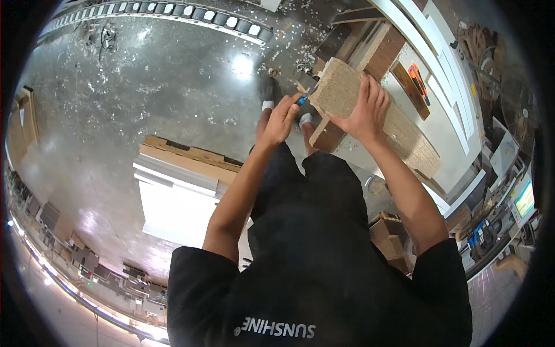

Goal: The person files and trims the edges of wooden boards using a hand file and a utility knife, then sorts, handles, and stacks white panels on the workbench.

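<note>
My left hand is closed around a small tool with a blue part, held at the near corner of a chipboard piece. The tool's tip is too small to make out. My right hand grips the same chipboard, with its fingers over the face and its thumb at the side edge. Beneath my right wrist, a long stack of chipboard strips runs down to the right.
An orange cutter lies beside a brown wood strip on a white panel. White boards are stacked at lower left. A roller conveyor crosses the top. White scraps litter the floor. A lit screen stands far right.
</note>
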`<state>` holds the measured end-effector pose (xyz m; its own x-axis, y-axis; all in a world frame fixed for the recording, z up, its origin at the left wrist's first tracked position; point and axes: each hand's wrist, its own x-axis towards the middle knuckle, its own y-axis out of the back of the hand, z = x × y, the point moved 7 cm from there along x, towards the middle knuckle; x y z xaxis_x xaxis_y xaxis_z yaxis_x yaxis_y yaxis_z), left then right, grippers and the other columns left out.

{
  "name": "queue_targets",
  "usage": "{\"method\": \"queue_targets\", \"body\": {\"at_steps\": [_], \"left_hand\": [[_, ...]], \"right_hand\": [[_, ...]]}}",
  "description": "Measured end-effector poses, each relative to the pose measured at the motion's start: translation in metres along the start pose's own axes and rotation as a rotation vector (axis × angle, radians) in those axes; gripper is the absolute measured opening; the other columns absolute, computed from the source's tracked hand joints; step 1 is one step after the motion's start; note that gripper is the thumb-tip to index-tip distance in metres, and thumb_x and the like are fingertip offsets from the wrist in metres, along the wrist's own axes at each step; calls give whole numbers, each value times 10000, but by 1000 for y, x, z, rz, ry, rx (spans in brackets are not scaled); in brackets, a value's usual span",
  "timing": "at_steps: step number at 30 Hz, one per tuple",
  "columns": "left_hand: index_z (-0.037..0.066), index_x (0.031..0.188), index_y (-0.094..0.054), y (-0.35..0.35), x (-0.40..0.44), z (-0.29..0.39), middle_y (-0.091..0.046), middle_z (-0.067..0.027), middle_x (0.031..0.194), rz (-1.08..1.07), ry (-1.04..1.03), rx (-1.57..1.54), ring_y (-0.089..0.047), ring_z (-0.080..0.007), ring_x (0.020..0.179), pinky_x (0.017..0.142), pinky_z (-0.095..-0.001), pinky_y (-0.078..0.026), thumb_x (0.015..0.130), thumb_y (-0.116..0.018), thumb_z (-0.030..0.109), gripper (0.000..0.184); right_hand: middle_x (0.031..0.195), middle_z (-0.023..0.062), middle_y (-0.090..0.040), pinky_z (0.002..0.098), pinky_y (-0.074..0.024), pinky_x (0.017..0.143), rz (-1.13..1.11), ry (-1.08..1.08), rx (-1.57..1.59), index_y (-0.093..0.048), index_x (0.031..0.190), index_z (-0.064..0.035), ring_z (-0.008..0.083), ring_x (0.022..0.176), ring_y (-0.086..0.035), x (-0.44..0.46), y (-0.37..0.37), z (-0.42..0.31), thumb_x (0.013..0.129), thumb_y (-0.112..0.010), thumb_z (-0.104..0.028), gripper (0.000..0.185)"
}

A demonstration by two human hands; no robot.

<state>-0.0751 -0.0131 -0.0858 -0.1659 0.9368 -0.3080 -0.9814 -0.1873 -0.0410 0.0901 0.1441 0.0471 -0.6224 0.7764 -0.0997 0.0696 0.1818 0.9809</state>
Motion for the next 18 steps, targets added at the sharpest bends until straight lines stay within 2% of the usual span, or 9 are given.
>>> {"method": "queue_targets", "body": {"at_steps": [3,6,12,15,18], "left_hand": [[-11,1490,-610,2,12,5,-571,-110,1068,-24,15,51,-584,-266,1049,973,-372,-464,1188,-490,359,492],[-21,1478,-614,2,18,7,-589,-164,1047,-8,-61,91,-604,-330,1007,949,-393,-480,1186,-489,356,493],[-11,1464,-622,1,22,12,-596,-185,1055,-1,-51,126,-618,-365,1010,940,-419,-488,1182,-485,356,482],[-14,1478,-613,3,24,10,-641,-199,1187,-35,-3,128,-623,-362,1165,1061,-407,-471,1185,-489,348,481],[-12,1476,-616,3,26,9,-643,-206,1188,-41,-4,134,-629,-367,1154,1057,-405,-472,1186,-490,344,476]], "right_hand": [[1550,238,-434,609,-290,1189,2,0,-4,-321,1650,-21,444,1421,-417,-1,-1,0,677,-927,-653,1309],[1547,237,-436,611,-292,1191,-23,-15,-10,-315,1655,-14,442,1421,-416,1,-1,1,674,-928,-652,1321],[1548,229,-441,616,-294,1191,-21,-20,-12,-320,1653,-11,432,1420,-419,-1,-4,4,665,-930,-652,1327],[1531,219,-454,614,-313,1196,-27,-14,-50,-337,1626,2,440,1397,-443,0,0,1,668,-928,-677,1314],[1534,218,-449,617,-310,1195,-19,-22,-34,-328,1631,-6,440,1403,-434,0,-1,1,658,-938,-664,1323]]}}
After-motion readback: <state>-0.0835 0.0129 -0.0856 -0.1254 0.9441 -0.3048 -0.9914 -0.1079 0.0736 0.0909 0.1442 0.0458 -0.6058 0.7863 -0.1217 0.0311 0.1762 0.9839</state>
